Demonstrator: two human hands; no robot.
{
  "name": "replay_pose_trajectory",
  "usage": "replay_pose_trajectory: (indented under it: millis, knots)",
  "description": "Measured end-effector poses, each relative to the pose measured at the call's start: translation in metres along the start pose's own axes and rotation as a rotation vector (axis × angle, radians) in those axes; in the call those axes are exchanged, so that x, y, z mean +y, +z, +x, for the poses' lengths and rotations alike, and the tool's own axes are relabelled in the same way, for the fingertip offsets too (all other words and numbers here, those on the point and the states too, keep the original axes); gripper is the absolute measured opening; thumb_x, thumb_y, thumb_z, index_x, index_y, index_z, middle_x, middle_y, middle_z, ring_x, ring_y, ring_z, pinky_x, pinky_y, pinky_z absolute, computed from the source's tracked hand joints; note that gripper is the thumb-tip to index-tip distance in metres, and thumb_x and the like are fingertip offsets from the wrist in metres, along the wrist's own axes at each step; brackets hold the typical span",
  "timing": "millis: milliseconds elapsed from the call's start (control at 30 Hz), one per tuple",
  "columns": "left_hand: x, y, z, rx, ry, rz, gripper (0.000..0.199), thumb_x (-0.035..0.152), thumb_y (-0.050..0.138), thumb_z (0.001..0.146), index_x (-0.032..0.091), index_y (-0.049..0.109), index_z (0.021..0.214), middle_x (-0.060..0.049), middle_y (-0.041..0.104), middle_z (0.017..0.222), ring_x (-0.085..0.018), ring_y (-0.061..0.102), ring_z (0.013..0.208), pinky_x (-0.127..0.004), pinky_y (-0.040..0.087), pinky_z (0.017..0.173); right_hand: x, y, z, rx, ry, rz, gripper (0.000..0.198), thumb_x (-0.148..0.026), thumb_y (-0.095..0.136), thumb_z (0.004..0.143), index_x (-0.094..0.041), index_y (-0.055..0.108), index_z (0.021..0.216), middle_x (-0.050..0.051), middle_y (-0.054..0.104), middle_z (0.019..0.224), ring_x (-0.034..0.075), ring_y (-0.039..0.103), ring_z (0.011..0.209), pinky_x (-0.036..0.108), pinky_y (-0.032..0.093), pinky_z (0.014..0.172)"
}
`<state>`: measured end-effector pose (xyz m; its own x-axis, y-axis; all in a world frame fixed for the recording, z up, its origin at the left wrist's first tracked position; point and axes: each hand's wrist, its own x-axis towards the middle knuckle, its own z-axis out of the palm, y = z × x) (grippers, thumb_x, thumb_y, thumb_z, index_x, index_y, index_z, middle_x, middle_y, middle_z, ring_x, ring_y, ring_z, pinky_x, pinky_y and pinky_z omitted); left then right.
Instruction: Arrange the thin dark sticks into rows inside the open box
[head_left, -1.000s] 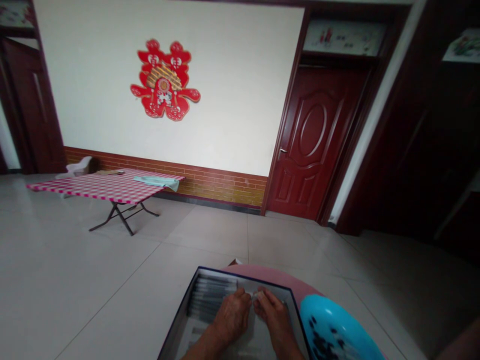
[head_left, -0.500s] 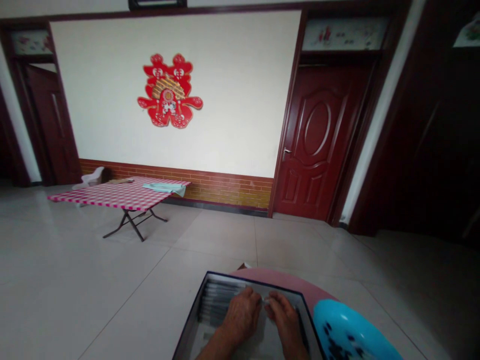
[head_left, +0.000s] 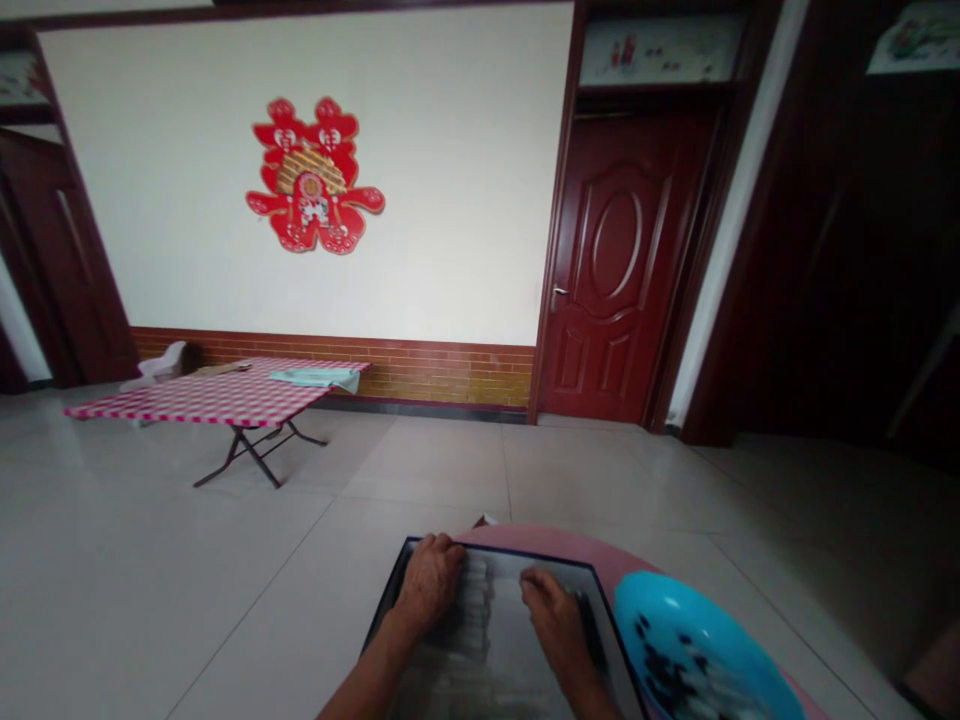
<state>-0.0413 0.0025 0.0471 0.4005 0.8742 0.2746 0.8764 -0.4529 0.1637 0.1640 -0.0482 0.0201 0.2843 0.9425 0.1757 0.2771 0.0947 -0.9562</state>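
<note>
A shallow box (head_left: 517, 690) with a dark blue rim lies in front of me, its floor pale. My left hand (head_left: 431, 582) is at its far left corner, over the ends of slim clear tubes (head_left: 472, 610) laid in a row. The left fingers are curled together, and what they grip is hidden. Further right, above the pale floor of the box, my right hand (head_left: 553, 615) has its thumb and fingers pinched. Anything between those fingertips is too small to make out. A dark slim object (head_left: 590, 630) lies along the box's right wall, beside that hand.
A bright blue basin (head_left: 637, 600) with small black pieces and clear pieces stands right of the box. Both rest on a round pink tabletop (head_left: 525, 537). Across the tiled floor stands a folding table (head_left: 225, 395) with a red checked cover.
My hands have come apart from their meeting point over the box. The left has moved left onto the tubes, while the right stays on the right side. The view has turned slightly right.
</note>
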Motion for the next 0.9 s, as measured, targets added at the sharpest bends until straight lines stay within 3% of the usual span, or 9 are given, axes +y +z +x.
replay_pose_trajectory:
  millis: [133,267,467,567,733,900]
  knots:
    - [0.0,0.0,-0.006,0.044,-0.001,-0.031,0.023,0.015,0.047,0.089,0.019,0.067,0.099,-0.008,0.063,0.099,-0.022,0.054,0.093,-0.033,0.04,0.086,0.005,0.004,-0.006,-0.198,-0.188,-0.236,0.025,-0.031,0.049,0.073,-0.018,0.07,0.074,0.009,0.071,0.079,0.023,0.065,0.079,0.033,0.048,0.077]
    - [-0.003,-0.001,-0.008,0.084,-0.008,-0.046,0.027,0.017,0.042,0.093,0.019,0.067,0.101,-0.008,0.063,0.099,-0.022,0.055,0.094,-0.033,0.041,0.088,0.012,0.007,-0.017,-0.44,-0.277,-0.488,0.023,-0.019,0.049,0.072,-0.017,0.072,0.071,0.007,0.068,0.076,0.019,0.063,0.074,0.027,0.045,0.069]
    - [-0.002,-0.009,-0.009,0.092,-0.046,-0.039,0.033,0.018,0.035,0.097,0.015,0.065,0.108,-0.011,0.065,0.099,-0.022,0.057,0.097,-0.033,0.043,0.089,0.012,0.006,-0.023,-0.548,-0.304,-0.614,0.024,-0.012,0.051,0.071,-0.017,0.075,0.074,0.006,0.068,0.078,0.016,0.062,0.074,0.023,0.041,0.067]
    - [-0.002,-0.019,-0.01,0.012,-0.026,-0.035,0.03,0.02,0.038,0.095,0.016,0.067,0.104,-0.009,0.068,0.095,-0.022,0.061,0.093,-0.032,0.046,0.084,0.01,0.007,-0.024,-0.579,-0.309,-0.666,0.024,-0.012,0.051,0.072,-0.017,0.074,0.071,0.006,0.067,0.077,0.016,0.061,0.073,0.024,0.04,0.065]
    - [-0.006,-0.026,-0.026,-0.24,0.067,-0.004,0.017,0.015,0.056,0.079,0.019,0.073,0.074,-0.007,0.072,0.074,-0.024,0.067,0.075,-0.031,0.049,0.071,0.008,0.008,-0.026,-0.592,-0.297,-0.66,0.019,-0.016,0.053,0.073,-0.017,0.072,0.07,0.005,0.066,0.079,0.017,0.06,0.076,0.025,0.04,0.067]
    - [-0.01,-0.013,-0.048,-0.383,0.068,0.02,0.023,0.006,0.052,0.075,0.014,0.073,0.076,-0.013,0.073,0.08,-0.029,0.067,0.082,-0.038,0.05,0.075,0.003,0.006,-0.027,-0.634,-0.289,-0.631,0.017,-0.015,0.056,0.069,-0.018,0.073,0.07,0.005,0.066,0.082,0.018,0.061,0.081,0.026,0.042,0.072]
